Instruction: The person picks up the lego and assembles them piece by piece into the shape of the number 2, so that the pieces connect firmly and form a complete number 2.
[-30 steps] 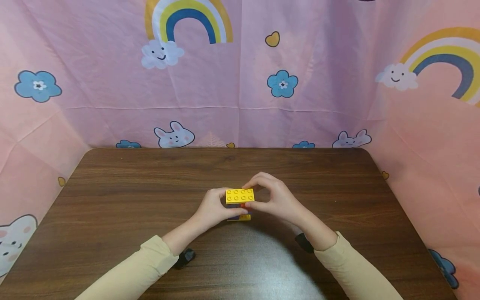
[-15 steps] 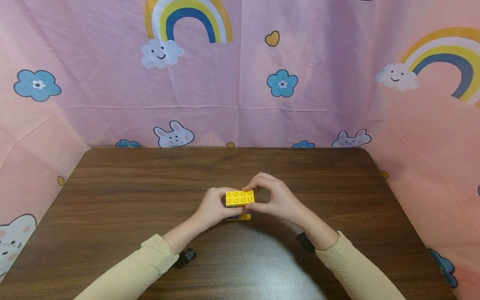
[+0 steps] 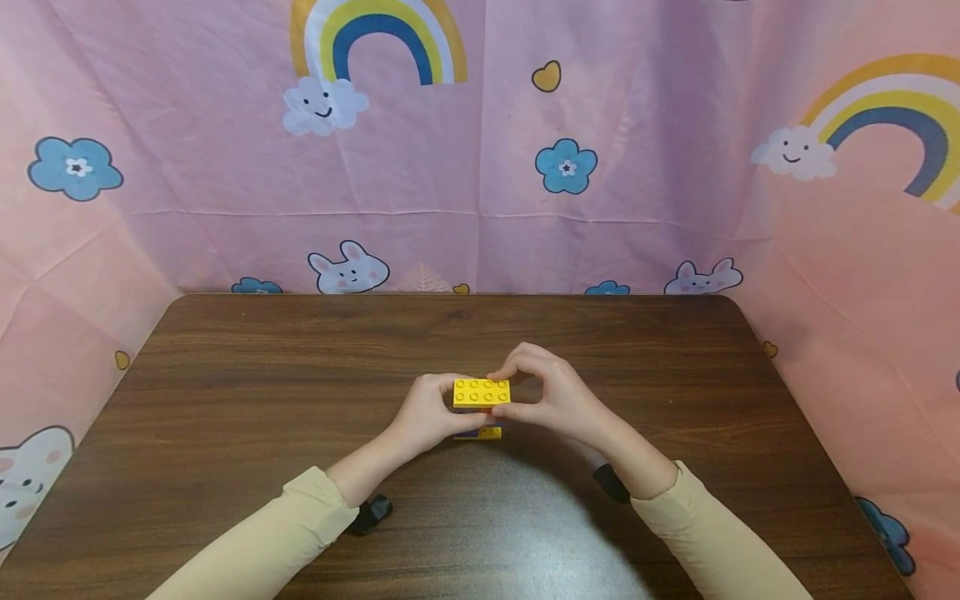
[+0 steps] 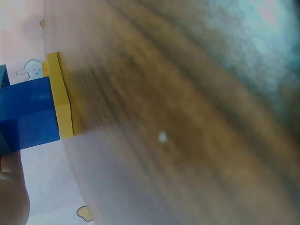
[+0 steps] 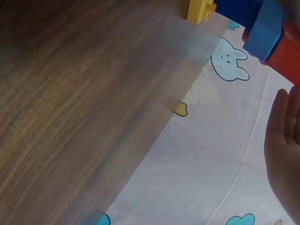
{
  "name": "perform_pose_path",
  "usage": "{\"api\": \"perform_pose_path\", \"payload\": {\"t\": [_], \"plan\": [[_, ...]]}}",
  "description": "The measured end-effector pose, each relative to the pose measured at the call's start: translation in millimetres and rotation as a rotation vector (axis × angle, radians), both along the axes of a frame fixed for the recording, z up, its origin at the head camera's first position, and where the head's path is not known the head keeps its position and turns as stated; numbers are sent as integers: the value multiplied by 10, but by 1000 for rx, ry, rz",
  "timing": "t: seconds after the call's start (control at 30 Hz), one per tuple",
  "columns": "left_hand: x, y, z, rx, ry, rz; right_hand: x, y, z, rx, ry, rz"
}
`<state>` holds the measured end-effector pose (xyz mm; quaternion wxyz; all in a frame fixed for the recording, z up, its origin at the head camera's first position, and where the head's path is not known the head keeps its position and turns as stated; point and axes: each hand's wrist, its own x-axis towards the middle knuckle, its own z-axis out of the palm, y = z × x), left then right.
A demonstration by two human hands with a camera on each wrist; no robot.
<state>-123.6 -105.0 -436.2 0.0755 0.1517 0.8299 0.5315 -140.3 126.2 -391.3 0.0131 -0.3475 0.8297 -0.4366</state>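
Observation:
A tower of toy building bricks stands on the table between the two hands. Its top is a yellow eight-stud brick (image 3: 482,393). My right hand (image 3: 558,400) pinches this brick between thumb and fingers at its right end. Below it, my left hand (image 3: 422,417) grips the tower from the left, thumb across the near side. In the right wrist view a red brick (image 5: 287,57) sits against a lighter blue piece (image 5: 265,33). A dark blue brick (image 4: 28,112) rests on a yellow base piece (image 4: 61,98) at the bottom. Whether the top brick is fully seated is hidden.
The brown wood-grain table (image 3: 300,350) has its far edge against a pink printed curtain (image 3: 480,167). Black wrist devices show beneath the left cuff (image 3: 371,515) and right cuff (image 3: 611,483).
The top yellow brick tipped slightly toward the near side half a second ago and is now more level again. Both hands stay nearly in place.

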Motion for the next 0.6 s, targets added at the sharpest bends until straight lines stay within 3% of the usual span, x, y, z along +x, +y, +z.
{"api": "perform_pose_path", "payload": {"t": [0.37,0.6], "plan": [[-18,1,-14,16,11,-11,30,-11,-33,-19,-53,-30],[-25,-4,-15,26,-9,-5,20,-20,-5,2,-2,-9]]}}
